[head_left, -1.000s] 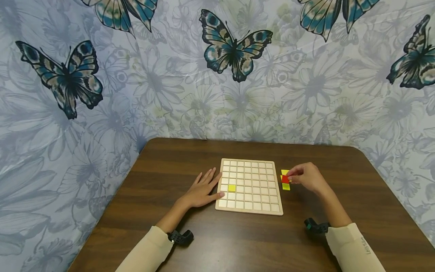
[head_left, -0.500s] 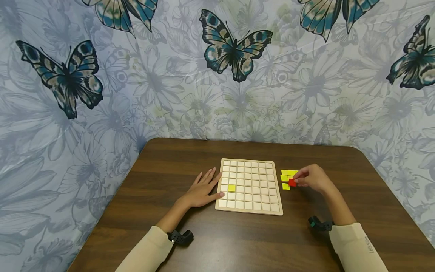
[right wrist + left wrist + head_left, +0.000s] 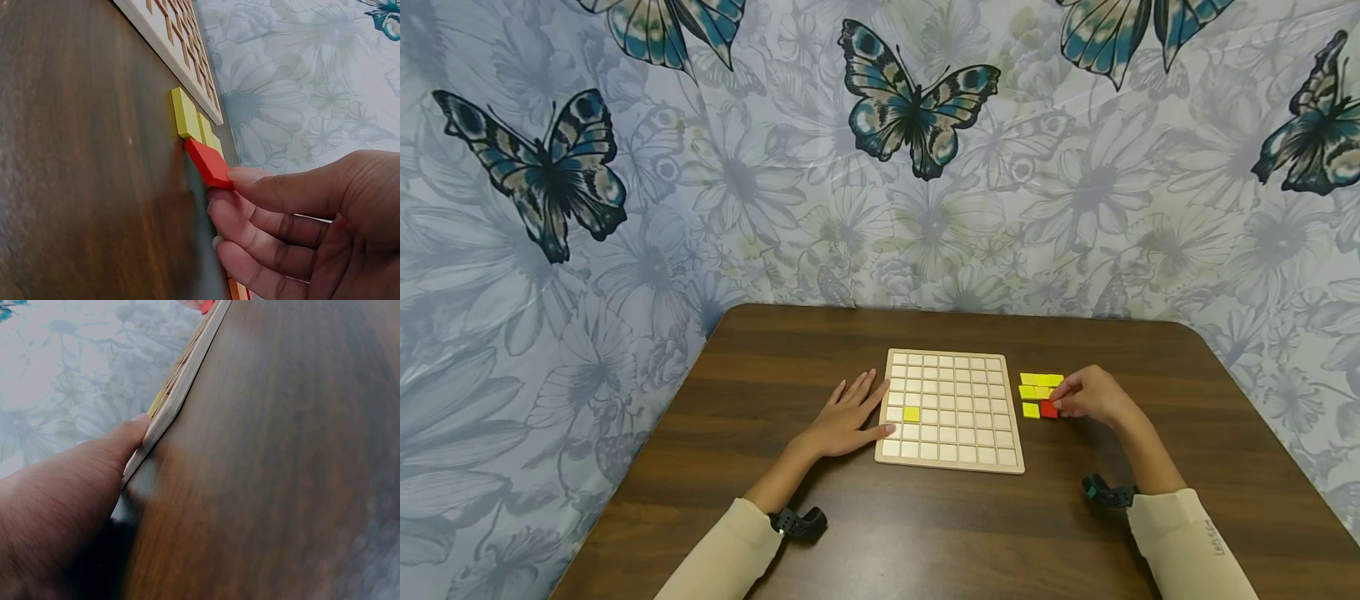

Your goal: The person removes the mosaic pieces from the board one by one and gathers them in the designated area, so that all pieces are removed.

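A pale wooden grid board (image 3: 947, 467) lies on the table, with a yellow tile (image 3: 912, 414) in one of its squares. My left hand (image 3: 846, 422) rests spread at the board's left edge; in the left wrist view the thumb (image 3: 132, 432) touches the rim. To the board's right, my right hand (image 3: 1097, 395) pinches a red square tile (image 3: 209, 164) between thumb and fingers. That tile is tilted, one edge close beside the nearest yellow tile (image 3: 186, 114). Several more yellow tiles (image 3: 1037, 380) sit in rows just behind it. The right hand's fingers partly cover the pieces there.
The brown wooden table (image 3: 940, 533) extends around the board. An orange-red piece (image 3: 237, 289) shows below the fingers in the right wrist view. Behind the table hangs a floral wall covering (image 3: 760, 208) printed with butterflies. Dark bands (image 3: 799, 524) are on both wrists.
My right hand has carried the red tile right and slightly nearer, from over the yellow tiles to beside the front one, uncovering more yellow tiles. The left hand and board have stayed still.
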The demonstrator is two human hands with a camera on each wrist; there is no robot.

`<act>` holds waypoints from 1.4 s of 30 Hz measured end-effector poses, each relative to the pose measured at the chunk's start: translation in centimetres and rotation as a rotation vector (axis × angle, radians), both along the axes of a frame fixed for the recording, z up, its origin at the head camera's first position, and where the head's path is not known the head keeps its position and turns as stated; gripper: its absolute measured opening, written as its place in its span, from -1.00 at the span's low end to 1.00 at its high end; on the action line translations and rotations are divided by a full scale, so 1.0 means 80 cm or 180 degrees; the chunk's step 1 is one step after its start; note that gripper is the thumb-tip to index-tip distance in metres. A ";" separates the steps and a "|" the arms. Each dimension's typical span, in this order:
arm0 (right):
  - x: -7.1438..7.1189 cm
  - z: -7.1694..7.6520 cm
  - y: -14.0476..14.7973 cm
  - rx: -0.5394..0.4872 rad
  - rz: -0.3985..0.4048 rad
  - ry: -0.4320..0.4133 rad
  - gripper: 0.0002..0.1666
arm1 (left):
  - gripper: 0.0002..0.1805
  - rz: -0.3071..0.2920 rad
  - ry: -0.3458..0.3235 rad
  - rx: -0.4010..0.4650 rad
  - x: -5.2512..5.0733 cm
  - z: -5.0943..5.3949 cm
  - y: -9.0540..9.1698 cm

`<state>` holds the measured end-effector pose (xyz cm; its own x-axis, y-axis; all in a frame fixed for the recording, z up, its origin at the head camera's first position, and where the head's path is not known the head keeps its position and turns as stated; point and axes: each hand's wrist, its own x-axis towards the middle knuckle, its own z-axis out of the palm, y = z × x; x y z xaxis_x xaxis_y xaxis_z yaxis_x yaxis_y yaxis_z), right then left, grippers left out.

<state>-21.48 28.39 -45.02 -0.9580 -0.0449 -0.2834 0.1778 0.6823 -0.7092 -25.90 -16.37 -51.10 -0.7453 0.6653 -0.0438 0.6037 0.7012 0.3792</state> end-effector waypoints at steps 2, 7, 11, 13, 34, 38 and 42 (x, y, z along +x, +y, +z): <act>-0.001 -0.001 0.000 0.0002 0.0004 0.0004 -0.89 | -0.05 0.0002 0.0002 0.0000 0.000 0.000 0.000; 0.000 -0.002 -0.001 -0.0117 -0.0063 -0.0016 -0.86 | -0.06 -0.0004 0.0008 0.0003 -0.001 0.000 0.001; 0.000 -0.001 -0.001 -0.0238 -0.0130 -0.0045 -0.83 | -0.07 -0.0007 0.0006 0.0008 -0.001 0.001 0.001; 0.001 0.000 -0.002 -0.0249 -0.0135 -0.0037 -0.82 | -0.07 -0.0006 0.0004 0.0006 0.000 0.002 0.001; 0.001 0.011 -0.041 -0.0040 0.0095 0.0631 -0.83 | -0.06 -0.0011 0.0026 0.0040 -0.001 0.000 0.000; 0.002 0.007 -0.053 -0.0056 0.0236 0.0736 -0.83 | -0.06 -0.0004 0.0011 0.0032 0.000 -0.002 -0.001; 0.003 0.006 -0.066 -0.0046 0.0364 0.0865 -0.84 | -0.06 0.0003 0.0032 0.0007 0.000 -0.003 -0.001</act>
